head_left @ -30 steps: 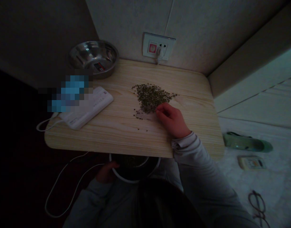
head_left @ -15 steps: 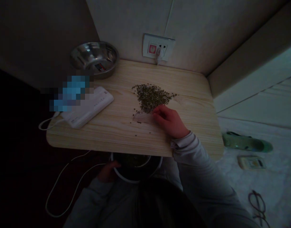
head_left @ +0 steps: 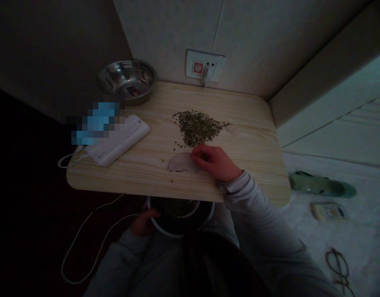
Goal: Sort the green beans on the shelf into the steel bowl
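Observation:
My right hand is closed over the table, its fingers pinching the edge of a clear half-round plastic piece, which looks like a protractor. A pile of small dark green beans, like mung beans, spreads just beyond the fingertips. A few loose beans lie beside the plastic's near edge. Below the table's front edge, my left hand grips the left rim of a round, white-rimmed basin on my lap. Inside it, a curved pale rim and dark contents show dimly; the table hides its far part.
On the wood-grain table, a steel bowl stands at the back left, near a white power strip or power bank with a cable. A plug sits in the wall socket. A green bottle and glasses lie at right.
My right hand has drawn the plastic piece slightly left and nearer to me, away from the bean pile. My left hand still holds the basin rim.

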Available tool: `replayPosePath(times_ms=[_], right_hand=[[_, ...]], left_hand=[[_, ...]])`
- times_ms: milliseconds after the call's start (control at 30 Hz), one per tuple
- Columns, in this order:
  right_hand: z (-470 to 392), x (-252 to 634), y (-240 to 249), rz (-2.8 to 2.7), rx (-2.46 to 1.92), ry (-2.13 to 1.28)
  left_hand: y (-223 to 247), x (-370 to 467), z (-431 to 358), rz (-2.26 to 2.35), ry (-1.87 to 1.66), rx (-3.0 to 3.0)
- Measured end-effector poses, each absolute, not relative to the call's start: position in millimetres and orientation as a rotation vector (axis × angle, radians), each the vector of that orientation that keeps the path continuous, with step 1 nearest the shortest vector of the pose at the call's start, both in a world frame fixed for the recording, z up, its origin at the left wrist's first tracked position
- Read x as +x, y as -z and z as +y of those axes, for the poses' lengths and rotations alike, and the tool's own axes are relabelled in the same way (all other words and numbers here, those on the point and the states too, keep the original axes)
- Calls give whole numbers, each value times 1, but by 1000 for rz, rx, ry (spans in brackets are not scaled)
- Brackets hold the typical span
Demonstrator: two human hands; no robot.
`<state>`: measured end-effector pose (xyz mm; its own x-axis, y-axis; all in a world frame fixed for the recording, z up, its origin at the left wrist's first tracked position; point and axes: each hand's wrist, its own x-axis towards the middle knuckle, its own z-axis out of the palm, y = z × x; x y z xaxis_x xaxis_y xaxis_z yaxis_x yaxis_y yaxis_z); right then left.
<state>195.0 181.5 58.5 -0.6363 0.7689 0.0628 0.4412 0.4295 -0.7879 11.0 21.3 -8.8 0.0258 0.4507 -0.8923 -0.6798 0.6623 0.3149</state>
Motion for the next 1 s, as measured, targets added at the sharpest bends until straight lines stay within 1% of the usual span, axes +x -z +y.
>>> replayPosePath(times_ms=[167,267,467,600,767,1000], right_hand=[[181,195,-60,-2284,-1009,-1115],[181,201,-61,-2198,-1051,-1142],[165,234,-57,-1937,-1341,-1066],[141,244,-58,-1900,-1508,-946],[122,223,-60,-1984,-1560,-849],[121,195,-59,-2153,-1450,-755]], left_hand=[[5,13,22,1262,-902,-208],[3,13,21,1276,-929,-196],[9,11,17,1253,-932,-184],[11,13,18,1219,-930,-189],[13,13,19,1220,-935,-202],[16,2,15,1213,-922,-232]])
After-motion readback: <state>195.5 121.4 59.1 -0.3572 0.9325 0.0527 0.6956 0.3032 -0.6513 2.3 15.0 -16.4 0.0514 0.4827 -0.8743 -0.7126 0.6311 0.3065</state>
